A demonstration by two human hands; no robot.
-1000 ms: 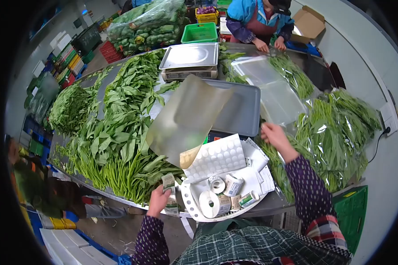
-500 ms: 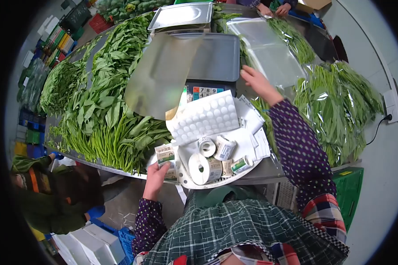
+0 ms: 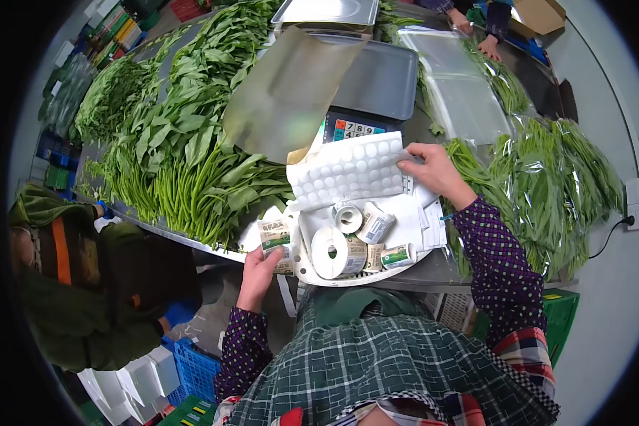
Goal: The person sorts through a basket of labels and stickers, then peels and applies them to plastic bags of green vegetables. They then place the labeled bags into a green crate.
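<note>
My left hand [image 3: 258, 278] is closed on a strip of printed labels [image 3: 275, 234] at the left edge of a white tray [image 3: 358, 288]. My right hand [image 3: 433, 169] pinches the right edge of a sheet of round white stickers [image 3: 348, 169], thumb and fingers together. That sheet lies over the back of the tray, in front of the scale keypad [image 3: 357, 129]. Several label rolls [image 3: 329, 250] stand and lie in the tray. White paper slips [image 3: 433, 226] stick out at its right side.
Leafy green stems [image 3: 192, 177] cover the table's left. Behind the tray stands a scale with a grey pan [image 3: 380, 78], partly under a translucent sheet [image 3: 284, 92]. Clear bags [image 3: 461, 99] and bagged greens [image 3: 554, 192] lie at right. A co-worker's hands [image 3: 488, 48] show at the back; another person [image 3: 85, 284] is at left.
My right hand has come down from beside the scale pan to the sticker sheet and taken its right edge. My left hand keeps the label strip. The whole view has shifted slightly.
</note>
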